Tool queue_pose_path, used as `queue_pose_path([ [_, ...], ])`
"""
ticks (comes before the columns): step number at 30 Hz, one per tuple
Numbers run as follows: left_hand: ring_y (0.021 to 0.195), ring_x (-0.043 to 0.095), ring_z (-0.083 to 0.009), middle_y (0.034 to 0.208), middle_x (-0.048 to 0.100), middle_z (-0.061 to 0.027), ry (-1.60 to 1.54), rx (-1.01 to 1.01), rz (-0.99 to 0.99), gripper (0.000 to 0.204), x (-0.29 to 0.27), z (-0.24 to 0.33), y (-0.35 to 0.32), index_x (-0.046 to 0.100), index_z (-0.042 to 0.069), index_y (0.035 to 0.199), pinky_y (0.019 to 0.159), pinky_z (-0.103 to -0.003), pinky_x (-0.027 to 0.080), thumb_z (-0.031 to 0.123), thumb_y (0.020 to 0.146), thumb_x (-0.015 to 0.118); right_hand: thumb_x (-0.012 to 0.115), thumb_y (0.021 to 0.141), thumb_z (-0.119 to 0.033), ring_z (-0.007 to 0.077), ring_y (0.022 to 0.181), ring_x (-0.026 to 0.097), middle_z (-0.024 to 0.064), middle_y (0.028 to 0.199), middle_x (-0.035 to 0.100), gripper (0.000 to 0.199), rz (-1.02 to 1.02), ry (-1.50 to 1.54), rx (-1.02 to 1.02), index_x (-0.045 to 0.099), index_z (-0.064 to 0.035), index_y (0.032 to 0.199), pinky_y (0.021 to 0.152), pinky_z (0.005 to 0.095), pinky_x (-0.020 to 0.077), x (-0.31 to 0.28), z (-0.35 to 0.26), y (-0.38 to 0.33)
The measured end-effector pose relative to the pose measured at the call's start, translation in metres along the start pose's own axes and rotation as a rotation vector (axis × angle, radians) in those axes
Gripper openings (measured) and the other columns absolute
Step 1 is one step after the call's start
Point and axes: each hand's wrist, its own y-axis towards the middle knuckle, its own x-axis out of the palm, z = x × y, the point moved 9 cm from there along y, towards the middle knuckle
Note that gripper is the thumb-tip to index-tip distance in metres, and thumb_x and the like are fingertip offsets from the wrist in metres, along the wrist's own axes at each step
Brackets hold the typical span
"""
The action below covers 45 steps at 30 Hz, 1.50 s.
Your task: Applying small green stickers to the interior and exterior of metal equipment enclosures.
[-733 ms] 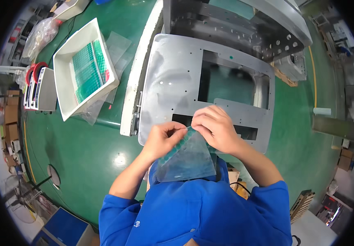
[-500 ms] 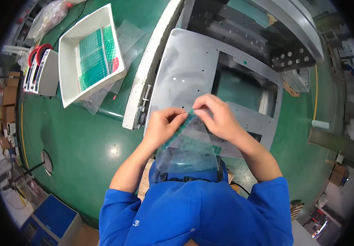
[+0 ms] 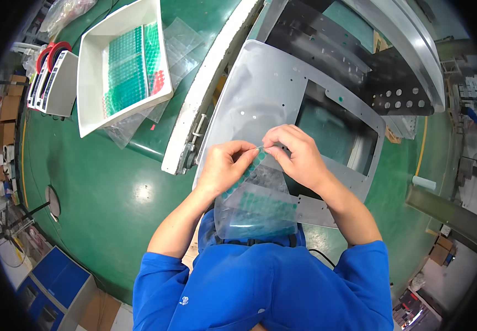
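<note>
Well, the clear sheet hangs in front of the person's waist, one corner held up and pointing away from the body, towards the grey metal panel. From that corner it widens down to a broad lower edge, which lies roughly crosswise just above the blue shirt. A row of green dots follows its left-hand side, slanting from the raised corner down towards the person's left; more green shows faintly lower down. I can't tell which way the sheet's own long axis runs. The left hand has thumb and forefinger clamped on the corner. The right hand meets it there, its thumb and forefinger pinched together, fingertips almost touching the other hand's; whether they grip sheet or dot, I can't tell. Beyond the hands, the panel tilts across, with a large rectangular opening on its right part. A white beam runs along its left. Farther left, a white tray holds sheets of green and red dots, with loose clear film beside and beneath it on the green surface.
</note>
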Motion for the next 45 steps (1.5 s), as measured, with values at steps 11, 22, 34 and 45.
queue_pose_path([
  [11,0.056,0.050,-0.0046,0.062,0.060,-0.0033,-0.057,-0.097,0.069,0.016,0.003,-0.027,0.006,0.063,-0.001,0.083,0.050,-0.021,0.040,0.013,0.077,0.063,0.058,0.074,-0.006,0.0202,0.072,0.055,0.0085,0.081,0.055,0.008,0.065,-0.001,0.432,0.057,-0.0026,0.081,0.068,0.0307,0.0440,-0.025,0.107,0.026],
  [22,0.053,0.049,-0.0045,0.060,0.059,-0.0020,-0.078,-0.082,0.072,0.015,0.004,-0.031,0.008,0.064,-0.001,0.083,0.048,-0.021,0.038,0.013,0.078,0.063,0.057,0.076,-0.013,0.0213,0.078,0.055,0.0059,0.084,0.055,0.007,0.057,-0.162,0.521,0.060,-0.0081,0.080,0.070,0.0329,0.0441,-0.021,0.118,0.031],
  [34,0.054,0.050,-0.0046,0.060,0.059,-0.0024,-0.083,-0.085,0.070,0.015,0.005,-0.033,0.009,0.064,-0.001,0.083,0.048,-0.021,0.039,0.014,0.078,0.063,0.060,0.075,-0.013,0.0221,0.077,0.057,0.0070,0.084,0.057,0.008,0.068,-0.166,0.535,0.061,-0.0082,0.080,0.070,0.0328,0.0447,-0.022,0.118,0.032],
  [45,0.059,0.051,-0.0045,0.065,0.060,-0.0012,-0.064,-0.106,-0.007,0.016,0.007,-0.021,-0.001,0.063,-0.001,0.084,0.054,-0.019,0.040,0.014,0.080,0.062,0.070,0.065,-0.017,0.0156,0.063,0.052,0.0034,0.068,0.054,0.020,0.063,-0.051,0.560,0.060,-0.0090,0.080,0.060,0.0290,0.0425,-0.027,0.125,0.033],
])
